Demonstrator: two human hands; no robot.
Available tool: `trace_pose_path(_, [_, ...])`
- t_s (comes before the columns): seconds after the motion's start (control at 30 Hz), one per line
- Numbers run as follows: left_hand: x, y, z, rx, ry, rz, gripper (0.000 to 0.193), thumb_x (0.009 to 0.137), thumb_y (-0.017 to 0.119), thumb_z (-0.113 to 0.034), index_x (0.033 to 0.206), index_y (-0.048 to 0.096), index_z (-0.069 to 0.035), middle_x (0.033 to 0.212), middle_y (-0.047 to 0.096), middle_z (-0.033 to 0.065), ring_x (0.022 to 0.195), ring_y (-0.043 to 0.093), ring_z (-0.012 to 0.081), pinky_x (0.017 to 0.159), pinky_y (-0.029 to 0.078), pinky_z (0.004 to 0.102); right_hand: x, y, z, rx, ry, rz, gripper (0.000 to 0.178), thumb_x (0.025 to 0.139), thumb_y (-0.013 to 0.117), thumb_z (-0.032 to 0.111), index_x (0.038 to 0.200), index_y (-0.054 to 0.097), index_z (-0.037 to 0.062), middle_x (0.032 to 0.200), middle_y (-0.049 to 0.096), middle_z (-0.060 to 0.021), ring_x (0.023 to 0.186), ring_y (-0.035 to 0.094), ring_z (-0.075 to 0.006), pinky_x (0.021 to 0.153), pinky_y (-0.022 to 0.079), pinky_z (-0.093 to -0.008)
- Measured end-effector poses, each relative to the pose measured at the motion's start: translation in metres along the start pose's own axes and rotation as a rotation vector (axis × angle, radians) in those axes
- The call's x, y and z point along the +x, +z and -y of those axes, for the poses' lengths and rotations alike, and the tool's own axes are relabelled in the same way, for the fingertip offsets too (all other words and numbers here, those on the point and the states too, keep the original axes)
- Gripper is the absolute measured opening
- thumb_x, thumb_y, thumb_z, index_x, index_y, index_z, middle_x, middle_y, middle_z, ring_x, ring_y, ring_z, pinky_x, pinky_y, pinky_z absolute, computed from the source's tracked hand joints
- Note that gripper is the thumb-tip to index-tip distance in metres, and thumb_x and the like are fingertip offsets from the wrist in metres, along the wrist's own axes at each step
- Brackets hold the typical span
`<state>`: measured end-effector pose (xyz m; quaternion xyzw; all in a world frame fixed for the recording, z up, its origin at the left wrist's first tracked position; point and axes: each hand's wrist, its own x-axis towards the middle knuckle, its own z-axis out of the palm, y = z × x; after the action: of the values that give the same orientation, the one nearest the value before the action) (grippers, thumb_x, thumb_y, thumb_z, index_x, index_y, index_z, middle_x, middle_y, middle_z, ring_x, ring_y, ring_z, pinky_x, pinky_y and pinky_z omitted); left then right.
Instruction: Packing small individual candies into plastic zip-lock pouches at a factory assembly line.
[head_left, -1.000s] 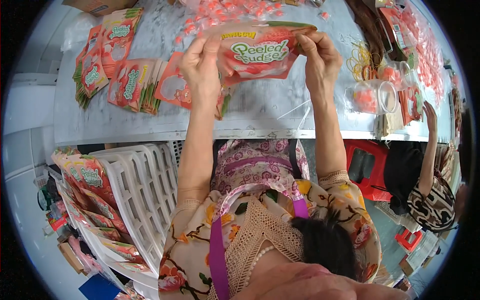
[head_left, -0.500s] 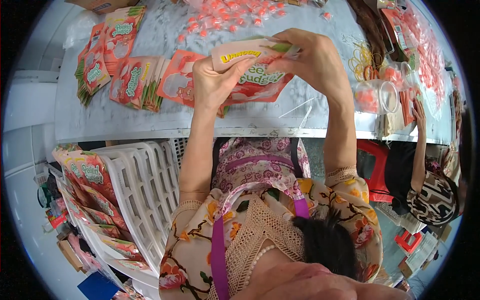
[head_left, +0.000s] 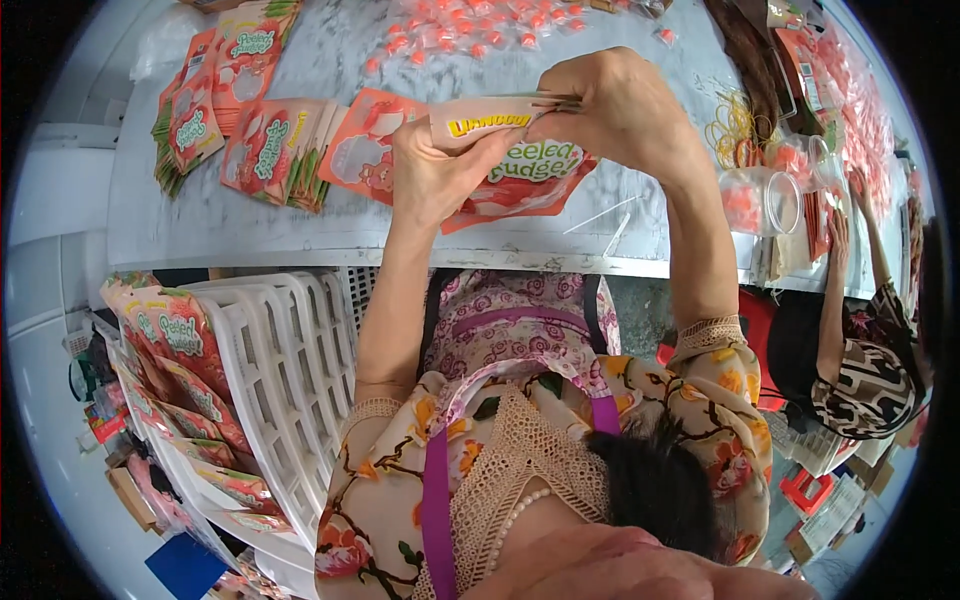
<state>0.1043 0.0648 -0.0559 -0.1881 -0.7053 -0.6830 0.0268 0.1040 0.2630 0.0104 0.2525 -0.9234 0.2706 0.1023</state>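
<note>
Above the table's front edge I hold a red and pink candy pouch (head_left: pixel 535 170) by its top. My left hand (head_left: pixel 430 172) pinches the top left corner, thumb in front. My right hand (head_left: pixel 625 115) grips the top right corner, its fingertips partly hidden behind the knuckles. The pouch's upper edge runs level between both hands, and its lower part hangs just over the tabletop. Whether the mouth is parted I cannot tell. Just left of my left hand, another flat pouch (head_left: pixel 365 150) lies on the table, partly covered by that hand.
Stacks of pouches (head_left: pixel 270 155) lie at the left. Wrapped red candies (head_left: pixel 470 30) are spread at the back. Yellow rubber bands (head_left: pixel 735 130) and a clear jar (head_left: pixel 765 200) sit at the right. A white basket (head_left: pixel 280 380) holds filled pouches lower left. Another person's hands (head_left: pixel 838 235) work far right.
My right hand has turned over and shifted slightly, and the pouch's top edge now lies more level. A second hand of the other person has come into view at the right.
</note>
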Motion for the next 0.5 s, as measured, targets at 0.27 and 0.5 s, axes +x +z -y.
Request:
trace_pose_path(0.27, [-0.0045, -0.0076, -0.0132, 0.007, -0.111, 0.027, 0.017, 0.080, 0.073, -0.005, 0.096, 0.073, 0.001, 0.079, 0.072, 0.0056, 0.068, 0.063, 0.0045, 0.057, 0.050, 0.0210, 0.0000, 0.0013, 0.0012, 0.086, -0.004, 0.038, 0.018, 0.068, 0.079, 0.013, 0.074, 0.066, 0.0015, 0.058, 0.058, -0.0116, 0.048, 0.055, -0.0206, 0.047, 0.041, -0.0324])
trace_pose_path(0.5, [-0.0067, -0.0107, -0.0063, 0.058, -0.001, 0.044, 0.018, 0.079, 0.074, -0.005, 0.096, 0.073, 0.002, 0.079, 0.072, 0.0052, 0.067, 0.063, 0.0049, 0.057, 0.050, 0.0207, 0.0015, 0.0017, 0.0058, 0.094, -0.001, 0.098, 0.020, 0.069, 0.079, 0.014, 0.076, 0.067, 0.0013, 0.060, 0.060, -0.0109, 0.051, 0.058, -0.0224, 0.049, 0.044, -0.0334])
